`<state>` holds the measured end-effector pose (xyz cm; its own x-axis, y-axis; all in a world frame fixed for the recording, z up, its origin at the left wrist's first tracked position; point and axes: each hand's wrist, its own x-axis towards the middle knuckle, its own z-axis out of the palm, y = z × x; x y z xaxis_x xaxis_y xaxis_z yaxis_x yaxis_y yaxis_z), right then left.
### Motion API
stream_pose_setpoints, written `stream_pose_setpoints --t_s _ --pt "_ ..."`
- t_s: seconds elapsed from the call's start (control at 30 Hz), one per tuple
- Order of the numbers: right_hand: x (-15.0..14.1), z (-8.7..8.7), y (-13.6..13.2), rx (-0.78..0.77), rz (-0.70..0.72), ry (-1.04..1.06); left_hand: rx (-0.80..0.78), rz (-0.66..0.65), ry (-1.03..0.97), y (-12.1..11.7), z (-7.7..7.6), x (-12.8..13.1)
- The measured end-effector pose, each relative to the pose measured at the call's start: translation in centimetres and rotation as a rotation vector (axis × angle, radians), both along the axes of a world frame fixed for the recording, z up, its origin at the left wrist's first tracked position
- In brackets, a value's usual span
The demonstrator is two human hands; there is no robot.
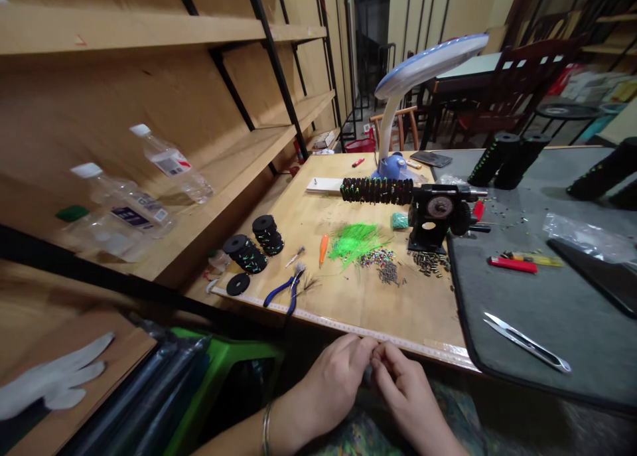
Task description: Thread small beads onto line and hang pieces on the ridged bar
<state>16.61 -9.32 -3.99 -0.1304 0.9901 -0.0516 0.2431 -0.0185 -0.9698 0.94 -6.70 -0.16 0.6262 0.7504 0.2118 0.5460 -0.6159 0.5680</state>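
Along the left, wooden shelving (114, 91) with clear plastic bottles (172, 167) on a ledge. Rightward, near the corner of the wooden tabletop (413, 310), black foam spools (243, 253) on end. Next, blue-handled pliers (291, 290), ahead and leftward, nearer the left hand (333, 376) than the right hand (405, 383); long axis slanting, handles toward the front edge, nose pointing away. At the middle, by that edge, both hands meeting at the fingertips, fingers curled and thumbs drawn in as if pinching; impossible to make out any small thing between, hidden by the fingers. Farther ahead, apart from the hands, bright green fibres (355, 242) beside multicoloured beads (375, 257); beyond and rightward, a black winder (432, 214). At the right, on a grey mat (497, 277), silver thread snips (527, 343), nearer the right hand, blade tips pointing away and leftward.
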Motion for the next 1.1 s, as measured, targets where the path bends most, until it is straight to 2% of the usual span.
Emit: stream_pose_setpoints --t_s 0.13,0.3,0.4,0.5,0.63,0.9,1.0,1.1 --pt "0.1 -0.2 0.0 -0.052 -0.017 0.034 -0.112 0.058 -0.083 0.1 -0.4 0.2" --pt "0.2 0.5 0.1 -0.086 -0.017 0.105 -0.523 0.266 -0.298 0.3 -0.2 0.5" --pt "0.2 0.7 0.1 -0.071 0.004 0.103 -0.658 0.323 -0.399 0.5 0.0 0.6" --pt "0.3 0.5 0.0 -0.024 0.032 0.062 -0.653 0.328 -0.425 0.7 -0.1 0.7" --pt "0.4 0.2 0.0 0.039 0.035 -0.009 -0.552 0.287 -0.397 0.8 -0.2 0.8" --pt "0.6 1.2 0.4 0.154 0.056 -0.093 -0.386 0.170 -0.388 0.3 -0.3 0.7" --pt "0.5 0.9 0.5 0.198 0.061 -0.170 -0.405 0.203 -0.427 0.3 -0.4 0.4" --pt "0.6 0.5 0.5 0.221 0.055 -0.233 -0.575 0.241 -0.559 0.5 -0.3 0.3"
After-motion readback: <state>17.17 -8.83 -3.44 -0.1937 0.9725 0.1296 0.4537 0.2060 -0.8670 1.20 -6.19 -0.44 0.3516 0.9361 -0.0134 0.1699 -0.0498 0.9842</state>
